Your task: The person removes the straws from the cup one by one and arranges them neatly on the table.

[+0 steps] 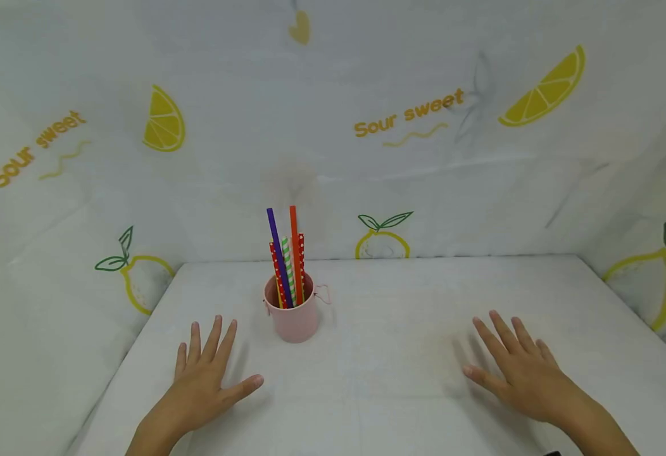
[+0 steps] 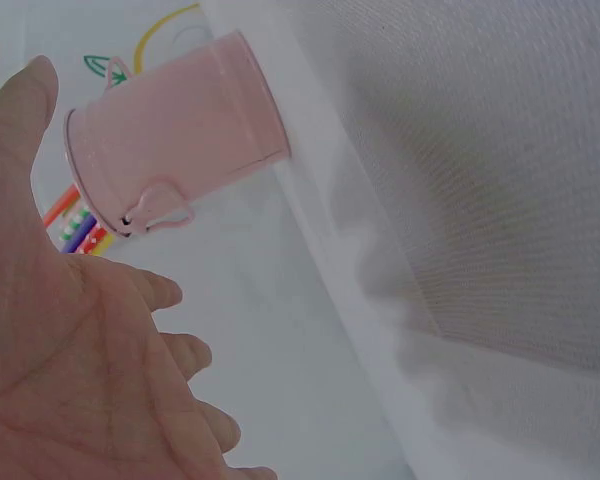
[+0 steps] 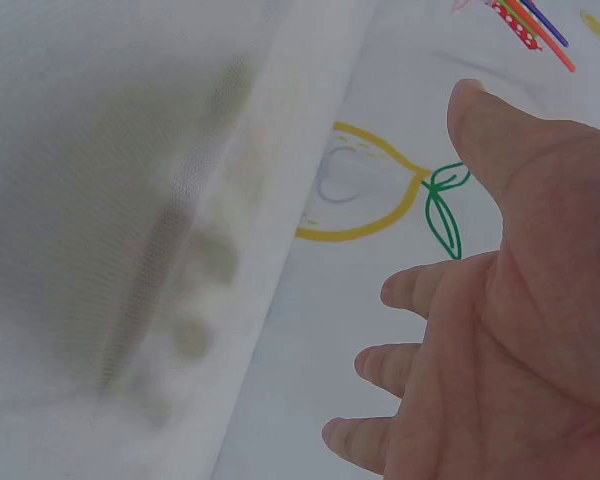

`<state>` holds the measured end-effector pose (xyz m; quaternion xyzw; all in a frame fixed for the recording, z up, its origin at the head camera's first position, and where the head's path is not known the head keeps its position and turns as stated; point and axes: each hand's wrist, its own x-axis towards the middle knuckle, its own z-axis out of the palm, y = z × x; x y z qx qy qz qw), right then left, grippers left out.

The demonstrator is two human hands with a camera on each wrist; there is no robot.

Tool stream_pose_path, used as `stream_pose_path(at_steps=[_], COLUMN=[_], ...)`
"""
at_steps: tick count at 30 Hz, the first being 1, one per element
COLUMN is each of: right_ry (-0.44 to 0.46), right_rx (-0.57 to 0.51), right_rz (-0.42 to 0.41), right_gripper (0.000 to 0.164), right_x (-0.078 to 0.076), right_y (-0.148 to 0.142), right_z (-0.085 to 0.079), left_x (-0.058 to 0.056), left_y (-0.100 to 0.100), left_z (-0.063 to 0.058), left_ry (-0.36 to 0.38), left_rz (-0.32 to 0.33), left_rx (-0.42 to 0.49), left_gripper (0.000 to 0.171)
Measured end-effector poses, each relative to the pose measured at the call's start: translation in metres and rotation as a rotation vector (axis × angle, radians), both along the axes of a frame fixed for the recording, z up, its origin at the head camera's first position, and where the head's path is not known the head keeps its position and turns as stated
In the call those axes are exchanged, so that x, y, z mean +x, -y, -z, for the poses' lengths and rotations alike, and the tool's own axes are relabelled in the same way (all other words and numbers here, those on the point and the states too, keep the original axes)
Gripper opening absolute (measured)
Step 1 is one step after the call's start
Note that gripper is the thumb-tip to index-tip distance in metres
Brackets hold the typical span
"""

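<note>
A small pink bucket with wire side handles stands upright towards the back of the white table, left of the middle. Several straws lean in it: plain purple and orange ones, dotted red ones and a green-striped one. My left hand is nearest to it, in front and to its left, fingers spread and palm down, holding nothing. Over the right side of the table my right hand spreads its fingers too, with nothing in it. Both hands cast shadows on the table. The left wrist view shows the bucket beyond the thumb.
A white tabletop reaches back to a hanging white cloth. Lemon drawings, lemon slices and the words "Sour sweet" are printed on the cloth, which also closes off the left and right sides.
</note>
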<state>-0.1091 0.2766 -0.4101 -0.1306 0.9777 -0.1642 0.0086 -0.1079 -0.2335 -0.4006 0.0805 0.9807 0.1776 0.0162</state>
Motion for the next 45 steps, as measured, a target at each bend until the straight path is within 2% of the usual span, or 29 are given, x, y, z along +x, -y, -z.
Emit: stream_pose_path(at_steps=[10,14,18,21,24,29,32,39,45], right_ry=[0.033,0.013,-0.067,-0.083,-0.062,-0.045,-0.026,0.019,0.049], right_rx=[-0.080,-0.120,-0.121,-0.137,-0.203,-0.327,-0.367,-0.382,-0.406], right_rz=[-0.018,-0.035,-0.078,-0.094,-0.100,-0.107,-0.111,-0.176,-0.243], right_gripper=[0.089,0.083,0.067,0.051,0.037,0.016,0.014,0.016,0.015], right_x=[-0.002,-0.003,-0.007,-0.010,-0.014,-0.024,-0.031,-0.060,-0.079], right_y=[0.001,0.001,0.004,0.010,0.016,0.031,0.041,0.072,0.103], right_z=[-0.008,-0.012,-0.017,-0.022,-0.030,-0.042,-0.050,-0.061,-0.066], left_x=[-0.003,-0.007,-0.011,-0.015,-0.021,-0.035,-0.043,-0.061,-0.067], left_y=[0.001,-0.001,-0.004,-0.007,-0.012,-0.021,-0.027,-0.042,-0.050], left_z=[0.002,0.001,-0.001,-0.002,-0.004,-0.002,-0.001,0.006,0.006], left_ry=[0.003,0.034,0.048,0.049,0.082,0.142,0.149,0.157,0.161], left_rz=[-0.005,-0.004,0.014,0.013,-0.033,-0.117,-0.127,-0.092,-0.108], left_rx=[-0.023,0.013,0.078,0.145,0.234,0.368,0.428,0.545,0.578], left_gripper=[0.109,0.108,0.096,0.082,0.075,0.075,0.082,0.092,0.098])
